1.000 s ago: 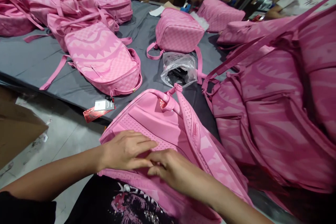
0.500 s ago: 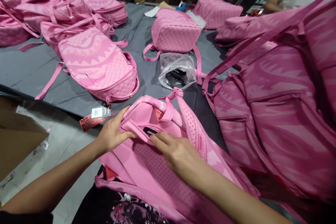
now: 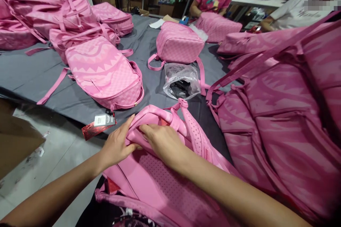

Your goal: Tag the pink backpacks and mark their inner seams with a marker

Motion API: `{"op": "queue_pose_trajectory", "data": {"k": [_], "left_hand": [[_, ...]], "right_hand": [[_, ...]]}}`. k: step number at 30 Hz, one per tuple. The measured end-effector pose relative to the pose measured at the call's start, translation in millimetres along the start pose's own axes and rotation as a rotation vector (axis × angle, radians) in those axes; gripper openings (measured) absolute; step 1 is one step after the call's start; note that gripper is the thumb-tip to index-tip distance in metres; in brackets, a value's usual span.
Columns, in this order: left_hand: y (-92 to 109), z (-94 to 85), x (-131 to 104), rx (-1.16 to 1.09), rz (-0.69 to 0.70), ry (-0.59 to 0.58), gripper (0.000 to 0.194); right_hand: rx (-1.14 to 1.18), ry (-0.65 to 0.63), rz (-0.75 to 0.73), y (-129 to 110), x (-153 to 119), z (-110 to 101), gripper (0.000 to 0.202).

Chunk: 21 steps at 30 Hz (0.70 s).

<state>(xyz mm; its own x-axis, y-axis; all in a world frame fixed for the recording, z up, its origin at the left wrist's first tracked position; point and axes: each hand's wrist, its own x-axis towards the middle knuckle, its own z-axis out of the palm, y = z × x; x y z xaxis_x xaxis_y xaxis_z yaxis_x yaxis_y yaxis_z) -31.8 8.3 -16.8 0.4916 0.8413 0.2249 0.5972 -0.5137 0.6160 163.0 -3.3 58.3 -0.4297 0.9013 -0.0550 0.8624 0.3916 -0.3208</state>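
Cloth-covered table (image 3: pixel 29 74) with a dotted-panel backpack (image 3: pixel 162 179) under two hands at its near edge.
Right of the hands, a heap of pink bags (image 3: pixel 282 124) fills much of the view. The dotted-panel backpack lies just in front of the person's body, back panel upward and carrying handle toward the table. Farther left on the table lies a zigzag-printed backpack (image 3: pixel 103 69). The left hand (image 3: pixel 118 145) pinches the padded edge below the handle between thumb and fingers; the right hand (image 3: pixel 163 145) reaches into the opening there (its fingertips are partly hidden, so whether they grip anything cannot be told). Beyond the handle stands a clear plastic bag (image 3: pixel 173 72) with dark contents. Smallest, a grey hang tag (image 3: pixel 108 120) overlies a red tag (image 3: pixel 92 131).
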Motion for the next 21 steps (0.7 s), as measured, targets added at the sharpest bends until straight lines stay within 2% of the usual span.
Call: {"op": "queue_pose_trajectory", "data": {"k": [3,7,13,16,21], "left_hand": [[-4.1,0.6,2.7,-0.011,-0.001,-0.009,0.098],[-8.1,-0.8,5.3,-0.04,-0.025,-0.057,0.096],[-4.6,0.8,5.1,-0.034,-0.037,-0.05,0.093],[-2.7,1.4,5.5,-0.011,-0.04,-0.044,0.096],[-3.4,-0.6,5.0,0.0,-0.004,-0.04,0.09]], "right_hand": [[0.091,-0.014,-0.035,1.8,14.2,2.0,0.016],[0.114,-0.002,-0.025,4.4,17.4,4.2,0.018],[0.239,0.034,0.161,-4.3,22.5,0.2,0.024],[0.204,0.029,0.199,-12.7,28.8,-3.7,0.025],[0.117,0.105,0.327,-19.7,27.5,-3.6,0.017]]}}
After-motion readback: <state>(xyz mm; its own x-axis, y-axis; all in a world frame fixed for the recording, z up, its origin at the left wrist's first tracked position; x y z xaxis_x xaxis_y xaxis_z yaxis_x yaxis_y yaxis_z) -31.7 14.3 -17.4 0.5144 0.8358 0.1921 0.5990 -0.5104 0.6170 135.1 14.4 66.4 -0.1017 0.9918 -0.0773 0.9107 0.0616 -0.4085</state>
